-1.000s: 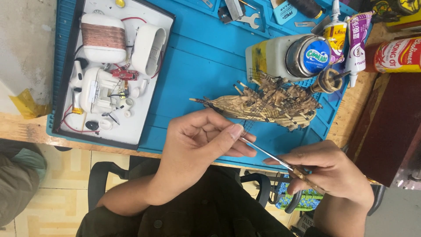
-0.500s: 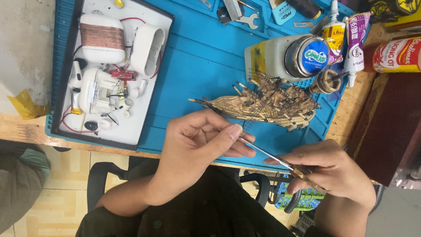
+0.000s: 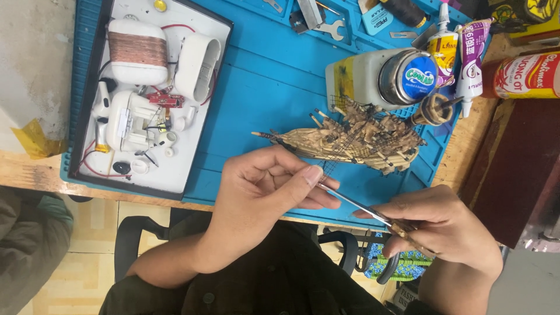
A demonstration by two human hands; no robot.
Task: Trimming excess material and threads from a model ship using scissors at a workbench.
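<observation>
Our left hand [image 3: 262,189] pinches the tip of thin metal tweezers [image 3: 356,207] that our right hand [image 3: 437,224] grips, just near the brown wooden model ship [image 3: 350,140] on the blue mat [image 3: 274,87]; we judge a slip could snag its rigging.

We pinch the tip of thin metal tweezers [image 3: 356,205] in our left hand [image 3: 265,189], our right hand [image 3: 437,224] gripping their handle. Just beyond lies a wooden ship model [image 3: 356,140] on the blue mat [image 3: 274,87].

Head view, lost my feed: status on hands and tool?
Left hand pinching slim metal tweezers' tip. Right hand gripping their handle. Brown wooden ship model lies just beyond, untouched.
</observation>
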